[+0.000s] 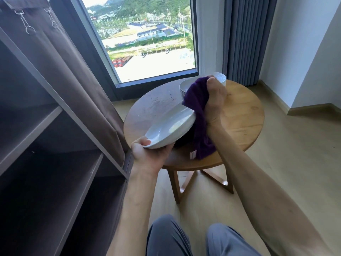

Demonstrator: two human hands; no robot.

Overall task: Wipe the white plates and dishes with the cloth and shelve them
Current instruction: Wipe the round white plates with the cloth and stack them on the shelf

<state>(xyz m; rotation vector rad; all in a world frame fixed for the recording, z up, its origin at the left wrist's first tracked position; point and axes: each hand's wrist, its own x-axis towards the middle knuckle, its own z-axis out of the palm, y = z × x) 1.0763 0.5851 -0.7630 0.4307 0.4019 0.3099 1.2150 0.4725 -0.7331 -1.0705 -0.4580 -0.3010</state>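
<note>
A white plate is held tilted above the round wooden table. My left hand grips its near rim, thumb on top and fingers underneath. My right hand grips a purple cloth against the plate's far right edge, and the cloth hangs down past the plate to the table. Behind the cloth, a stack of white dishes and a white bowl stand at the table's far side, partly hidden.
A dark shelf unit with open compartments stands on the left, its brown fabric cover pulled aside. A window lies behind the table, grey curtains at the right. My knees are below, over wooden floor.
</note>
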